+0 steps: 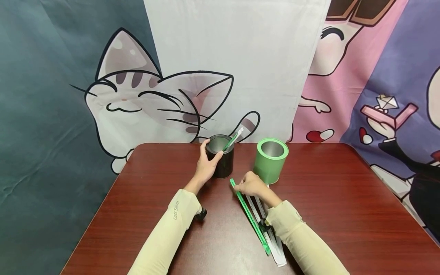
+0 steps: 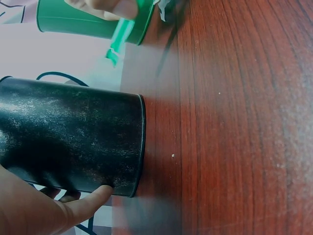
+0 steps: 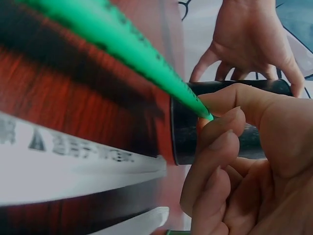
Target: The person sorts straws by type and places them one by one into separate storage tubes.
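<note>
My left hand [image 1: 205, 166] holds a black can [image 1: 225, 166] by its side, thumb and fingers spread around it near the rim. Out of the can's open top lean a green and a white wrapped straw [image 1: 237, 136]. With thumb and fingertips, my right hand [image 1: 252, 185] pinches a long green wrapped straw [image 1: 253, 221] near its far end, in front of the green can [image 1: 267, 168]. The right wrist view shows that green straw [image 3: 146, 58] slanting up over the tabletop. White paper-wrapped straws [image 1: 279, 256] with printing lie beneath and beside it, partly covered by my right forearm.
Both cans stand near the far edge of the brown wooden table [image 1: 151, 183], the green one open at the top. Behind the table hangs a cloth backdrop [image 1: 237, 46] with cartoon pictures.
</note>
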The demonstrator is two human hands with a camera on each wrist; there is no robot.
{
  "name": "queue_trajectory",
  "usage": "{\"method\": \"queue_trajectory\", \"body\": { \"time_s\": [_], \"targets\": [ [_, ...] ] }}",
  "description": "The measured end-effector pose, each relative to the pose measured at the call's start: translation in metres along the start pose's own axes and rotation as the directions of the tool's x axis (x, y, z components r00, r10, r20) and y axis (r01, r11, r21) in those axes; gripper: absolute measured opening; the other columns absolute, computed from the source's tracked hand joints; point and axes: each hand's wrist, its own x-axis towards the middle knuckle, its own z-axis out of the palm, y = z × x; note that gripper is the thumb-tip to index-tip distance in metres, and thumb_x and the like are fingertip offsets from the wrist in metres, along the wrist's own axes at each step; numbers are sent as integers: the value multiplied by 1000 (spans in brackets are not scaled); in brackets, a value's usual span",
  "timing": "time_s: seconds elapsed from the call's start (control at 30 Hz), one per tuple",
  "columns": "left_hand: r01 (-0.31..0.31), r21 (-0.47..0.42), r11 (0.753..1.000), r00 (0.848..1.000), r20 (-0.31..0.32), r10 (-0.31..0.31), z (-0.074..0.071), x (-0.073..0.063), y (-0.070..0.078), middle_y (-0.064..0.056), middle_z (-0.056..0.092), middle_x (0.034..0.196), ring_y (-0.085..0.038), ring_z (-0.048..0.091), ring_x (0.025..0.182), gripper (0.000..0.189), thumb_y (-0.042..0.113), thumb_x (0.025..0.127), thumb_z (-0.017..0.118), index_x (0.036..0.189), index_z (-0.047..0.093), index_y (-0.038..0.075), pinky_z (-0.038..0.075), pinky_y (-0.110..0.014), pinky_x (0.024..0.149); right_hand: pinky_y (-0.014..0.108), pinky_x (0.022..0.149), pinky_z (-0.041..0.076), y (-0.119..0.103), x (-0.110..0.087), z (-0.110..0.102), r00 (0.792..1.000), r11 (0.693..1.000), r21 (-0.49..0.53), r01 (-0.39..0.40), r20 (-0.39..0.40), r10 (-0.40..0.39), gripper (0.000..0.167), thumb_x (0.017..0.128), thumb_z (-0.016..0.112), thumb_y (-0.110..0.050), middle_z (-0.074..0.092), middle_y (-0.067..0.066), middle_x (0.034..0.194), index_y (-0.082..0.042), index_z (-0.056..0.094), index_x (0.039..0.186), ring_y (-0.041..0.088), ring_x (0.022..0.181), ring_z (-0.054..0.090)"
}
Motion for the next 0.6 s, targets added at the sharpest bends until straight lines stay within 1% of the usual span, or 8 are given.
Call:
{"method": "queue_trajectory", "body": {
  "time_s": [0.17, 0.3, 0.37, 0.53, 0.6],
  "targets": [
    [-8, -4, 1000, 1000, 0, 8, 0, 0, 0, -9, 45, 146, -31, 49, 126, 69, 44, 94, 65, 150, 25, 41, 34, -52, 104, 24, 48, 37, -3, -3, -4, 1000, 1000, -6, 4, 3, -4, 33, 81, 73, -20, 56, -3, 46, -8, 64, 51, 9, 45, 47],
    [-7, 3, 1000, 1000, -5, 7, 0, -1, 0, -8, 45, 147, -30, 48, 127, 69, 44, 94, 65, 150, 25, 40, 34, -52, 104, 24, 50, 40, -6, -7, -8, 1000, 999, 31, 18, 9, -18, 30, 82, 72, -16, 58, -1, 47, -2, 67, 55, 9, 46, 48],
    [-6, 4, 1000, 1000, -5, 6, 0, -1, 0, -8, 45, 147, -30, 48, 127, 69, 44, 94, 65, 151, 25, 40, 34, -52, 105, 24, 50, 40, -8, -9, -10, 1000, 999, 43, 27, 8, -27, 30, 81, 71, -14, 56, -2, 46, -1, 67, 55, 8, 45, 47],
    [-5, 12, 1000, 1000, -10, 5, 1, -1, -1, -8, 44, 148, -30, 47, 129, 69, 44, 94, 64, 151, 24, 40, 33, -53, 105, 24, 49, 35, -12, -14, -16, 999, 998, 42, 53, -9, -53, 33, 79, 67, -12, 45, -7, 41, -8, 58, 47, 7, 43, 38],
    [-3, 15, 1000, 1000, -12, 3, 2, -1, -2, -8, 44, 148, -30, 47, 129, 69, 44, 94, 64, 151, 25, 40, 33, -53, 105, 24, 48, 33, -13, -15, -18, 998, 997, 48, 55, -10, -54, 33, 79, 67, -12, 44, -8, 41, -9, 57, 47, 7, 43, 37]
  ]
}}
